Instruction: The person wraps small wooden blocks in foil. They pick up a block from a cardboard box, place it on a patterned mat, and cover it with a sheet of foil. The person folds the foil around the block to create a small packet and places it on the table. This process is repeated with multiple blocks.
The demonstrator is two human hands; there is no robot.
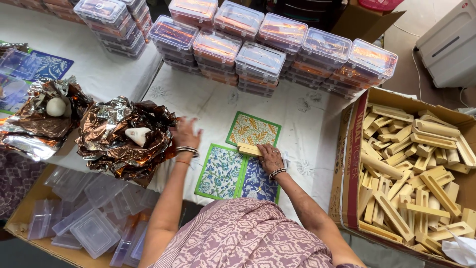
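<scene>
My right hand (270,157) rests on a small pale wooden block (249,150) that lies where three patterned cards meet: a green-and-orange leaf card (254,128), a green floral card (220,171) and a blue floral card (258,182). My left hand (186,133) reaches left with fingers spread, touching the edge of a crumpled copper foil pile (119,139) that holds a white carved piece (137,135). Both wrists wear bangles.
Stacks of clear lidded plastic boxes (258,54) line the far side of the white cloth (307,129). A cardboard box (347,164) of wooden pieces stands at the right. A second foil pile with a white ball (55,106) lies left. Empty plastic boxes (89,218) fill a carton below.
</scene>
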